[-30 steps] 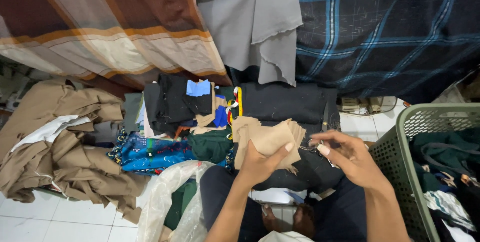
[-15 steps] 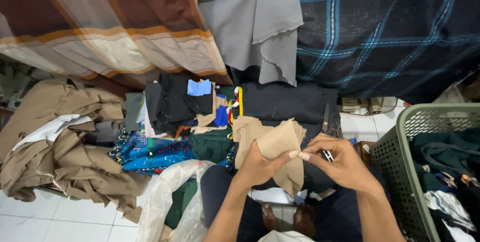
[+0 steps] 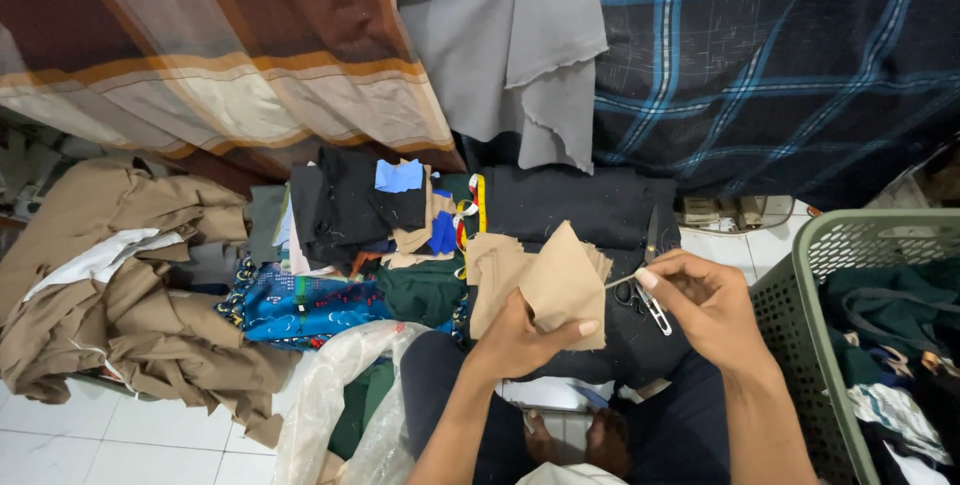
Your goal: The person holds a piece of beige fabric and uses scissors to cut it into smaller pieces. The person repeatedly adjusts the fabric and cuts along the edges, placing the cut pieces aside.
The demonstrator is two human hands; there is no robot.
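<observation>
My left hand [image 3: 518, 340] pinches a small tan fabric piece [image 3: 560, 283] and holds it up above my lap. My right hand [image 3: 700, 307] is just to its right, fingers closed on a small metal thread snipper [image 3: 652, 307] and pinching a thin thread that runs to the tan piece's edge. Behind the piece lies a stack of more tan pieces [image 3: 492, 260] on black cloth [image 3: 575, 207]. A pair of scissors [image 3: 651, 235] rests on that black cloth, beyond my right hand.
A green plastic laundry basket [image 3: 800, 295] with clothes stands at the right. A heap of brown garments [image 3: 120, 295] lies at the left, blue patterned cloth [image 3: 295, 305] and a clear plastic bag [image 3: 335, 405] near my knee. Striped, grey and plaid fabrics hang behind.
My left hand has lifted and turned the tan piece upright. My right hand has drawn a little to the right, pulling the thread away from it.
</observation>
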